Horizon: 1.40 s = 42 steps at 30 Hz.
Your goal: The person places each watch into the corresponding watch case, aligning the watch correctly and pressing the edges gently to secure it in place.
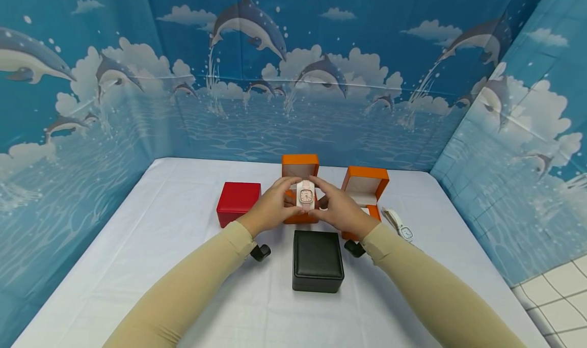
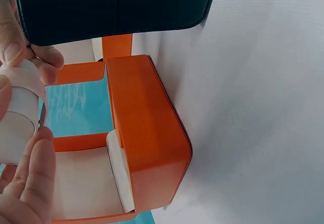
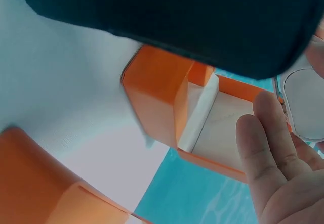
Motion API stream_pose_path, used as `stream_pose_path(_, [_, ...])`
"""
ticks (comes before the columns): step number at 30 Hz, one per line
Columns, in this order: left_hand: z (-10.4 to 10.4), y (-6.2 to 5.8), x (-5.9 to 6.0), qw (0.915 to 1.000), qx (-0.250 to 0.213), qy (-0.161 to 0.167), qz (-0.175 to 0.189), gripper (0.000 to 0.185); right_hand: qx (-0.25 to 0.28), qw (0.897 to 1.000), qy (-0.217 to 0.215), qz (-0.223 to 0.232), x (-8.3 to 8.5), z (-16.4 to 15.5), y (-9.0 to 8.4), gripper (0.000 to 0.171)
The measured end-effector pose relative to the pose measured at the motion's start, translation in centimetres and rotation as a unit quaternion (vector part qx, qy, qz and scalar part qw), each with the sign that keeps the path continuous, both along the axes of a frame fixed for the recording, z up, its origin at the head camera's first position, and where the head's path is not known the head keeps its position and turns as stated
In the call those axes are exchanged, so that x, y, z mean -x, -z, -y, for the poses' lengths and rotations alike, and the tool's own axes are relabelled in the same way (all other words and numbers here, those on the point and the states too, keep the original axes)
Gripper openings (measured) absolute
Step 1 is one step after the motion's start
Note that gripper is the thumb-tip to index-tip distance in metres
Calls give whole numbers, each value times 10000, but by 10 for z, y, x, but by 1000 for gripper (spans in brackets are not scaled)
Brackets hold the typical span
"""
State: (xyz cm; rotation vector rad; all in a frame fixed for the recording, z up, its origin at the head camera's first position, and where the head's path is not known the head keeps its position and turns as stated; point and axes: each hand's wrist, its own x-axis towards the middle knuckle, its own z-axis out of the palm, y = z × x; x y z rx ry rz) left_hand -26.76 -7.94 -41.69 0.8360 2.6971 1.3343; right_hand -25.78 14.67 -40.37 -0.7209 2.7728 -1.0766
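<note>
A pink wristwatch (image 1: 306, 195) with a squarish dial is wrapped around a white cushion (image 2: 17, 128), its face towards the head camera. My left hand (image 1: 268, 208) holds it from the left and my right hand (image 1: 341, 210) from the right, thumbs low and forefingers at the top. Both hold it raised in front of an orange box (image 1: 300, 159), whose lid stands up and whose pale inside shows in both wrist views. The right wrist view shows two of the right hand's fingers (image 3: 258, 153) extended beside the watch.
A closed black box (image 1: 317, 256) sits nearest me, between the forearms. To the left is a closed red box (image 1: 238, 200). Behind the right hand stands a second opened orange box (image 1: 367, 172), with a white-strapped watch (image 1: 405, 232) lying to its right on the white cloth (image 1: 114, 256).
</note>
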Motion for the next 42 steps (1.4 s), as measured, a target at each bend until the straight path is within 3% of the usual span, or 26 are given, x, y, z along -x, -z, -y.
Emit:
stream_pose_path(14, [3,3,4,9998,-112,122,148,79,-9,9997,8,262,4,0,2,90])
stream_pose_path(31, [1,10,8,9991,399,-82,76,81,-252,9991,-94,327,12,-3,6,87])
stream_pose_path(42, [-1,14,10,9985,376,-200,334,81,-608,9969,34,497,21,-2,8,87])
